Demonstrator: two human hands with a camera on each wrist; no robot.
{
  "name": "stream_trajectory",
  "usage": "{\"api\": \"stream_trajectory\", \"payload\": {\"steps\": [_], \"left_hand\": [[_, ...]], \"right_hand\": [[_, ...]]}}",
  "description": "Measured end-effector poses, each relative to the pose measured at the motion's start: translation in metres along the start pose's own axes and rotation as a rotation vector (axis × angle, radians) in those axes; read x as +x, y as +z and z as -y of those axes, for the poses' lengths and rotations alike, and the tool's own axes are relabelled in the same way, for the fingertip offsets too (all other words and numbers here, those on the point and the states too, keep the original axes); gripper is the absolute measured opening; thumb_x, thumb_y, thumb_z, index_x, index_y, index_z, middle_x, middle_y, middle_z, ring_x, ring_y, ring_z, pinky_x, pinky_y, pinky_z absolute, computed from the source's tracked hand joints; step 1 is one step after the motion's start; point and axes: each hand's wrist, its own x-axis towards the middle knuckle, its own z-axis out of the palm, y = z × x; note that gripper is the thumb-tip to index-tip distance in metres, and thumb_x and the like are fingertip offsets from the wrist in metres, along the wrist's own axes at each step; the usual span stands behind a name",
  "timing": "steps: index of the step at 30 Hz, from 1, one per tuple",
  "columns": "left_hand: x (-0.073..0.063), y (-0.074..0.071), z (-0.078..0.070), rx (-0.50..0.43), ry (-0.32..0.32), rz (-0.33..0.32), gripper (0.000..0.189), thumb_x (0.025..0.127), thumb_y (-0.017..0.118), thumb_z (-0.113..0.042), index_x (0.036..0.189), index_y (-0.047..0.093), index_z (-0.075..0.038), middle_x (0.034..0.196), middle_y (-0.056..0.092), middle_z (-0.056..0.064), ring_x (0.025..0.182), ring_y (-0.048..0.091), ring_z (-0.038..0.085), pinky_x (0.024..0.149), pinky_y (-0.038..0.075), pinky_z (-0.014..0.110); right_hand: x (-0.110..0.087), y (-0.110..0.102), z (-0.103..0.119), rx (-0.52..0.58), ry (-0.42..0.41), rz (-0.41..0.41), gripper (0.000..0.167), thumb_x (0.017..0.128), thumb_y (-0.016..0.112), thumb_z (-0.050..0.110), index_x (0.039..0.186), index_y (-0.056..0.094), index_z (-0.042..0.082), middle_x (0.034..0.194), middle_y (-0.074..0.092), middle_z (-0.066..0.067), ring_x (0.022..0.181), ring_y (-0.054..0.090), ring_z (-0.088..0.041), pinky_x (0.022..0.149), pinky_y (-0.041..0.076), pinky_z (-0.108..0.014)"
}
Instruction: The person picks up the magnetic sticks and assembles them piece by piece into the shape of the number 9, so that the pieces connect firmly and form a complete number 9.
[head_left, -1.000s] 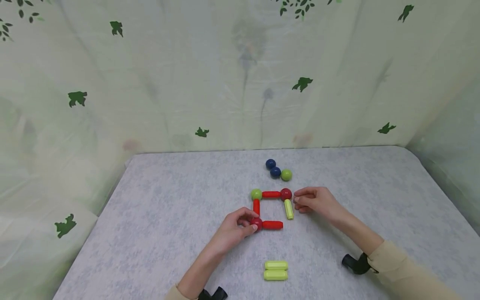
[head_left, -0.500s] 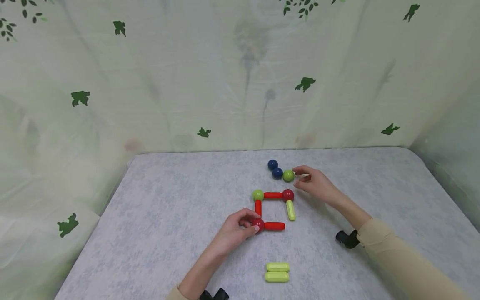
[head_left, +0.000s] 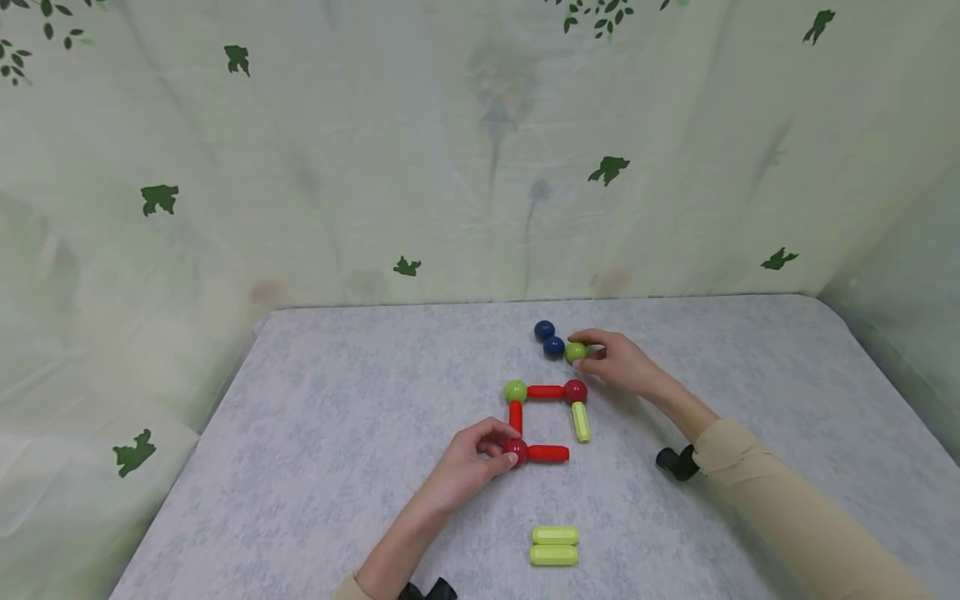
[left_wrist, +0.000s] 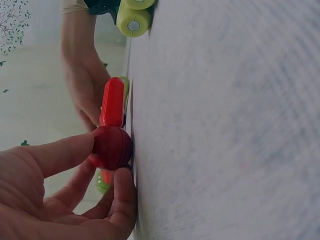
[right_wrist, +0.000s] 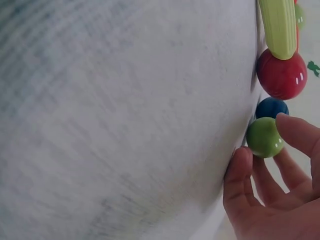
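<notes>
1. Since the earlier frame, the right hand (head_left: pixel 617 360) has moved from just beside the loose green ball (head_left: pixel 575 352) to closing round it; the left hand (head_left: pixel 465 467) has stayed where it was.
2. Loose green ball: on the grey-mottled table (head_left: pixel 360 400), beyond the partly built shape, roughly in line with its right side. Being round, it has no long axis. It lies at the right hand's fingertips and well apart from the left hand, so the right is clearly nearer.
3. Right hand: reaching in from the right, it pinches the ball, thumb on the near side and fingers on the far side.
4. Beside that ball, on its left, sit two dark blue balls (head_left: pixel 553 347), touching each other.
5. Nearer the person is the shape's far red ball (head_left: pixel 575 391). From it a yellow-green rod (head_left: pixel 581 423) points toward the person, slightly slanted.
6. A far red rod (head_left: pixel 546 392) runs left to a joined green ball (head_left: pixel 515 391); a side red rod (head_left: pixel 516 416) runs from there toward the near red ball (head_left: pixel 517 448).
7. Left hand: it pinches the near red ball between thumb and fingers. A near red rod (head_left: pixel 549 454) points right from that ball, leaving the near right corner open.
8. Closest to the person, two loose yellow-green rods (head_left: pixel 555 536) lie side by side, long axes left to right.
</notes>
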Motion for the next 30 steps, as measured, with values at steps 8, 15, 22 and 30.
{"api": "stream_trajectory", "payload": {"steps": [8, 15, 22, 30], "left_hand": [[0.001, 0.000, 0.001, -0.001, -0.002, 0.001, 0.022, 0.089, 0.069, -0.005, 0.111, 0.067, -0.009, 0.098, 0.059, 0.004, 0.087, 0.052, 0.021, 0.068, 0.046, 0.029], [0.001, 0.002, 0.001, -0.008, 0.001, 0.005, 0.022, 0.089, 0.069, -0.005, 0.111, 0.067, -0.008, 0.099, 0.060, 0.005, 0.086, 0.053, 0.021, 0.068, 0.045, 0.027], [0.000, 0.002, 0.000, -0.011, -0.018, 0.001, 0.022, 0.090, 0.069, -0.005, 0.111, 0.067, -0.009, 0.101, 0.060, 0.005, 0.088, 0.053, 0.021, 0.069, 0.046, 0.028], [0.001, 0.001, -0.001, -0.008, -0.025, -0.004, 0.022, 0.089, 0.069, -0.005, 0.110, 0.067, -0.009, 0.099, 0.060, 0.004, 0.087, 0.053, 0.021, 0.069, 0.046, 0.029]], "right_hand": [[-0.005, 0.000, -0.004, -0.033, -0.013, -0.033, 0.039, 0.093, 0.066, 0.009, 0.131, 0.058, 0.003, 0.128, 0.058, -0.018, 0.105, 0.057, -0.032, 0.084, 0.051, -0.039], [-0.024, -0.006, -0.010, -0.021, -0.106, -0.036, 0.039, 0.092, 0.064, 0.002, 0.130, 0.057, -0.002, 0.129, 0.058, -0.019, 0.108, 0.058, -0.035, 0.092, 0.048, -0.048], [-0.054, -0.009, -0.013, 0.027, -0.148, -0.021, 0.038, 0.093, 0.065, 0.004, 0.130, 0.057, 0.003, 0.125, 0.060, -0.012, 0.109, 0.058, -0.031, 0.091, 0.049, -0.048], [-0.087, -0.007, -0.010, 0.063, -0.186, 0.029, 0.036, 0.092, 0.068, 0.007, 0.128, 0.059, 0.008, 0.122, 0.061, -0.003, 0.108, 0.058, -0.025, 0.087, 0.052, -0.034]]}}
